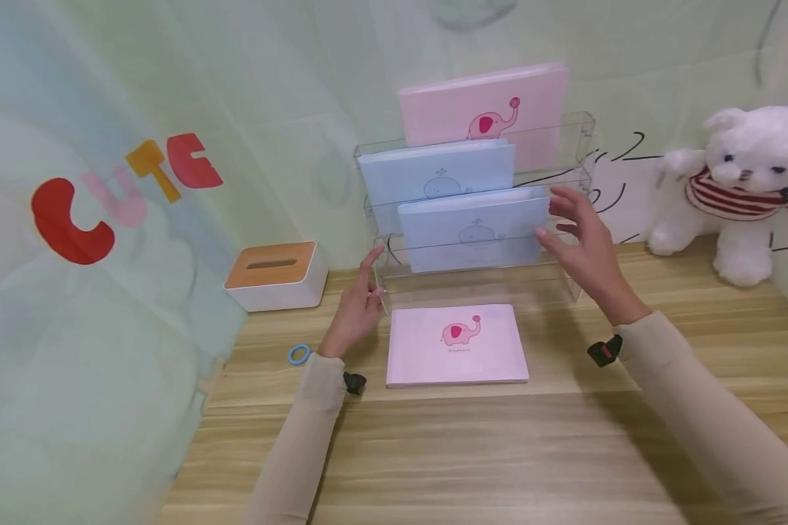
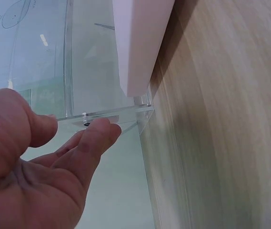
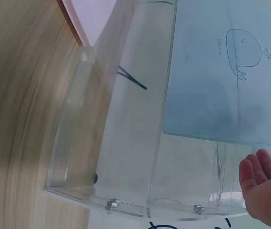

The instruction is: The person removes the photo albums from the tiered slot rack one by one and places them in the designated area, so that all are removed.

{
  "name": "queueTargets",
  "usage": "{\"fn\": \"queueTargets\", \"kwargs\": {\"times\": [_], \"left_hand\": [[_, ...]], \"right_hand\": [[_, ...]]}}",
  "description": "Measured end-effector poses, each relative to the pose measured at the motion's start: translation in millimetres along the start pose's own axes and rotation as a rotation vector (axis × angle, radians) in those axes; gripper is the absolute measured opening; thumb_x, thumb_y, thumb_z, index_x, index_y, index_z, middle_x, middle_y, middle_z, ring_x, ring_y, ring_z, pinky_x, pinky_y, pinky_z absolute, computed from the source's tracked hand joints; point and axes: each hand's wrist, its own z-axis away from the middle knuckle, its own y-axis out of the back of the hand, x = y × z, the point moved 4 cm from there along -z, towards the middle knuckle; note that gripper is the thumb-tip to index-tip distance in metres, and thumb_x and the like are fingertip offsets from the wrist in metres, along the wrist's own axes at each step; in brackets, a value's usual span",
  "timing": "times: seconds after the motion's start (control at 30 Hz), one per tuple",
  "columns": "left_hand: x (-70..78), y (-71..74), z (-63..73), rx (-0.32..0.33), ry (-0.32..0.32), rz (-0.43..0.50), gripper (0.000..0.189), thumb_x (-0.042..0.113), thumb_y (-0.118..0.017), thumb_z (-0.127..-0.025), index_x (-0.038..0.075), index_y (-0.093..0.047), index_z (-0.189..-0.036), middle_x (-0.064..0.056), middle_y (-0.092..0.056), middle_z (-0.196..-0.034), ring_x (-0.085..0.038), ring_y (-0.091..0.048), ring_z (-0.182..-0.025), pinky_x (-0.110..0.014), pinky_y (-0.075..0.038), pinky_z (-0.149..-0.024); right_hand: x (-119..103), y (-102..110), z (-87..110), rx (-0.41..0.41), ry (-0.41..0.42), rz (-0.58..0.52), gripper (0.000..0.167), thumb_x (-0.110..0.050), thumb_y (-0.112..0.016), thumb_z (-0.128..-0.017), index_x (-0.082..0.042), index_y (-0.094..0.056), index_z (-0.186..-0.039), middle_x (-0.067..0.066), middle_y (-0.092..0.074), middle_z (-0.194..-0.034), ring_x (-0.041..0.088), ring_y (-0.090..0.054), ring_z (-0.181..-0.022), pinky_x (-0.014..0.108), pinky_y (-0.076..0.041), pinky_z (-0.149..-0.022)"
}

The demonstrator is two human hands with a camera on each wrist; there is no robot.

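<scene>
A clear acrylic rack (image 1: pixel 479 297) with stepped tiers stands against the back wall. In its front tier leans a light blue whale-print album (image 1: pixel 433 240); my right hand (image 1: pixel 587 255) is at that album's right edge, thumb and fingers spread apart. Seen from the right wrist, several fingertips (image 3: pixel 265 162) lie close to the album's edge, while the thumb is out of that view. My left hand (image 1: pixel 354 313) touches the rack's left side panel (image 2: pixel 130 113) with relaxed fingertips. On the table before the rack lies a pink elephant-print album (image 1: pixel 427 350).
Higher in the rack stand another blue album (image 1: pixel 400 175) and a pink album (image 1: pixel 433 117). A white tissue box with a wooden lid (image 1: pixel 302 284) and a blue ring (image 1: pixel 298 355) are on the left. At the right sits a white teddy bear (image 1: pixel 742 248).
</scene>
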Motion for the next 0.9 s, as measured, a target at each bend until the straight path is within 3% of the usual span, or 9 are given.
{"fn": "queueTargets", "kwargs": {"times": [0.13, 0.33, 0.5, 0.7, 0.9], "left_hand": [[-1.2, -0.4, 0.2, 0.003, -0.005, 0.005, 0.075, -0.002, -0.05, -0.106, 0.03, -0.022, -0.168, -0.012, -0.06, -0.074, -0.019, -0.051, -0.062, -0.037, -0.048, -0.063], [-1.3, -0.3, 0.3, -0.016, 0.011, 0.015, 0.075, -0.001, -0.05, -0.108, 0.031, -0.02, -0.168, -0.011, -0.058, -0.074, -0.018, -0.05, -0.062, -0.035, -0.048, -0.063], [1.0, 0.2, 0.5, -0.021, 0.008, 0.028, 0.074, -0.001, -0.05, -0.108, 0.03, -0.02, -0.168, -0.011, -0.058, -0.073, -0.017, -0.049, -0.061, -0.034, -0.048, -0.062], [2.1, 1.2, 0.3, -0.02, 0.012, 0.033, 0.074, 0.0, -0.051, -0.108, 0.031, -0.02, -0.169, -0.012, -0.059, -0.074, -0.017, -0.05, -0.062, -0.034, -0.048, -0.063], [0.9, 0.8, 0.2, -0.03, 0.042, 0.032, 0.077, 0.001, -0.052, -0.108, 0.035, -0.019, -0.168, -0.011, -0.06, -0.075, -0.016, -0.05, -0.06, -0.034, -0.049, -0.063]], "right_hand": [[0, -1, -7.4, -0.005, -0.009, -0.004, 0.063, -0.02, -0.071, -0.103, -0.021, -0.045, -0.161, 0.014, -0.059, -0.155, 0.027, -0.057, -0.137, 0.029, -0.047, -0.109], [2, 0, -20.0, -0.041, 0.041, 0.012, 0.052, -0.021, -0.071, -0.103, -0.02, -0.055, -0.152, 0.009, -0.062, -0.144, 0.005, -0.056, -0.12, 0.025, -0.047, -0.103], [4, 1, -32.0, -0.138, 0.066, -0.045, 0.041, -0.016, -0.072, -0.102, -0.013, -0.066, -0.143, 0.001, -0.064, -0.138, 0.01, -0.058, -0.109, 0.015, -0.048, -0.096], [2, -4, -43.6, -0.249, 0.019, -0.081, 0.036, -0.02, -0.071, -0.105, -0.015, -0.071, -0.14, -0.005, -0.068, -0.139, 0.009, -0.068, -0.106, 0.013, -0.055, -0.092], [7, -14, -46.3, -0.213, 0.016, -0.138, 0.032, -0.007, -0.068, -0.105, -0.012, -0.075, -0.135, -0.017, -0.073, -0.133, 0.001, -0.068, -0.106, 0.013, -0.054, -0.086]]}}
